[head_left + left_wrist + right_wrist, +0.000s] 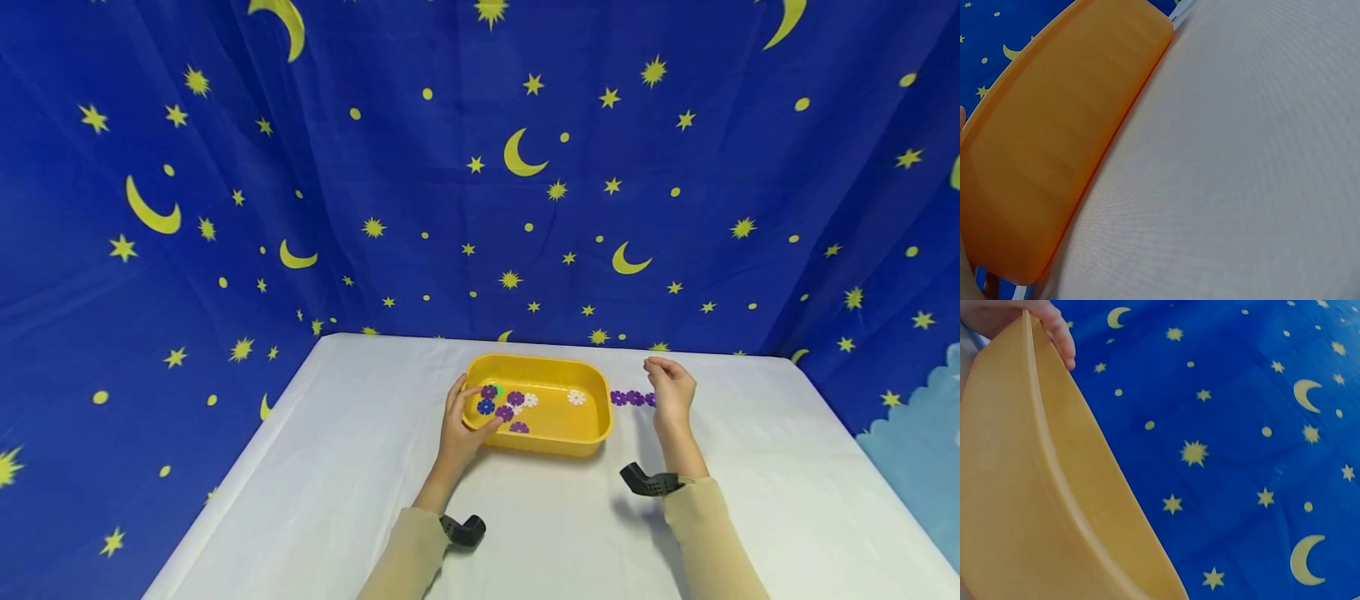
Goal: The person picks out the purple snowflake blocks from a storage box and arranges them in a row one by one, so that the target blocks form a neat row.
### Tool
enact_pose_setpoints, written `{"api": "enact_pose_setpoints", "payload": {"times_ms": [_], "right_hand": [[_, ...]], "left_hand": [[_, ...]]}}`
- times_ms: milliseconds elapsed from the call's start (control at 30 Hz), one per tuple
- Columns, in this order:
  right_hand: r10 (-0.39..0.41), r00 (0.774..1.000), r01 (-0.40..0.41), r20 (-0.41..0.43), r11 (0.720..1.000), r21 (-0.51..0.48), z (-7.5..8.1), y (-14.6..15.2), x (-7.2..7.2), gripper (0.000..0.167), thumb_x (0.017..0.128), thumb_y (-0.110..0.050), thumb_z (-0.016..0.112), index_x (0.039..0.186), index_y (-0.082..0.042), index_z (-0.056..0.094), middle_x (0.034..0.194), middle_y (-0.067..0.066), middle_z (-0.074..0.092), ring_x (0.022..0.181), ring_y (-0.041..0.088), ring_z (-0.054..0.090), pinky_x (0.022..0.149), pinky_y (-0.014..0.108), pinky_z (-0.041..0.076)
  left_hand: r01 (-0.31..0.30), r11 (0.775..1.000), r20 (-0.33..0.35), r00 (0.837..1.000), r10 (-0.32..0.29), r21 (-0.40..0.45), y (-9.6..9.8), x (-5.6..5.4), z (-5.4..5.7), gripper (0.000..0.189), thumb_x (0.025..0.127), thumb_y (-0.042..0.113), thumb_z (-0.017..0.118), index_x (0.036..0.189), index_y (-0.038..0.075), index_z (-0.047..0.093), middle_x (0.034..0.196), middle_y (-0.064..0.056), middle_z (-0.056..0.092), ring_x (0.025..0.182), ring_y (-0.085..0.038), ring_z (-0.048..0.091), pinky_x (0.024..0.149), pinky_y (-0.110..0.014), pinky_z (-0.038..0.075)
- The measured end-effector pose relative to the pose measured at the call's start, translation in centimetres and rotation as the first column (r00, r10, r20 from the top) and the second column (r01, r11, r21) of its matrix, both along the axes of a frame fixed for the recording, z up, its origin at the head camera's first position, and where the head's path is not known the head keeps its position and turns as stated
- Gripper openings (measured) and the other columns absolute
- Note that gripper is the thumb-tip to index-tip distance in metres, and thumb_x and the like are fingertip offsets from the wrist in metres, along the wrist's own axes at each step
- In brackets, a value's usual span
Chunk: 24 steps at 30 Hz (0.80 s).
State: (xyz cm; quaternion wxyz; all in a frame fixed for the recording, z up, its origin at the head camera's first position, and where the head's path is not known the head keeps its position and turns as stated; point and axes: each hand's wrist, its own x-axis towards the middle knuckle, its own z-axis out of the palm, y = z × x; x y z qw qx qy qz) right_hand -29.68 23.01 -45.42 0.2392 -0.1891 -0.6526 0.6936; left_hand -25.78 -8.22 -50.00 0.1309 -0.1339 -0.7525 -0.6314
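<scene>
A yellow plastic tub point(555, 443) stands on the white table, and several flower-shaped discs lie inside it: purple point(504, 413), blue point(486, 407), white point(576, 397) and a partly covered green one. My left hand point(459, 433) grips the tub's left end, thumb over the front rim and fingers along the side. In the right wrist view, the left hand's fingers point(1060, 334) hook over the far rim. To the right of the tub, purple flower discs point(634, 398) form a row. My right hand point(671, 392) is raised beside this row with bent fingers, and it hides the row's right end.
White cloth covers the table point(360, 467). A blue curtain point(420, 183) with yellow moons and stars hangs behind and at both sides. Each wrist wears a black camera mount, one at the left sleeve point(408, 546) and one at the right sleeve point(705, 529).
</scene>
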Motion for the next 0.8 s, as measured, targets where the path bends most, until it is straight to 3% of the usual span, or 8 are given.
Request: {"api": "enact_pose_setpoints", "payload": {"times_ms": [300,433,600,800], "right_hand": [[0.105,0.994,-0.106,0.042,0.994,0.037,0.5,-3.0,-0.5,0.03,0.094,-0.01,0.054,0.116,0.01,0.057,0.079,-0.017,0.059,0.082,-0.003,0.059,0.078,0.005,0.05],[0.141,0.989,-0.142,0.045,0.989,0.035,0.9,-4.5,-0.9,0.029,0.095,-0.011,0.054,0.116,0.009,0.057,0.087,-0.01,0.062,0.084,-0.001,0.06,0.079,0.007,0.051],[0.184,0.983,-0.185,0.022,0.983,0.014,0.9,-6.0,-1.5,0.025,0.094,-0.006,0.055,0.112,0.01,0.058,0.084,-0.009,0.062,0.08,0.0,0.06,0.076,0.009,0.051],[0.232,0.972,-0.235,0.04,0.969,0.074,0.2,-7.7,-1.9,0.023,0.091,-0.002,0.058,0.11,0.011,0.059,0.084,-0.007,0.063,0.075,-0.004,0.057,0.071,0.006,0.049]], "left_hand": [[0.0,1.0,0.006,1.0,0.0,0.004,-0.1,0.1,-0.2,0.05,0.079,0.009,0.074,0.123,-0.002,0.054,0.154,-0.024,0.022,0.143,-0.044,0.022,0.116,-0.06,0.019],[0.0,1.0,0.002,1.0,0.0,0.0,-0.1,-0.1,-0.2,0.05,0.079,0.009,0.074,0.123,-0.001,0.054,0.154,-0.023,0.023,0.143,-0.044,0.022,0.116,-0.06,0.019],[0.004,1.0,-0.004,1.0,-0.004,0.003,-0.1,-0.3,-0.3,0.051,0.078,0.008,0.074,0.123,-0.002,0.054,0.154,-0.024,0.023,0.142,-0.044,0.022,0.116,-0.06,0.019],[0.0,1.0,-0.021,1.0,0.001,0.011,-0.2,-0.4,-0.5,0.051,0.077,0.008,0.075,0.123,-0.002,0.054,0.154,-0.024,0.024,0.142,-0.044,0.024,0.116,-0.06,0.019]]}}
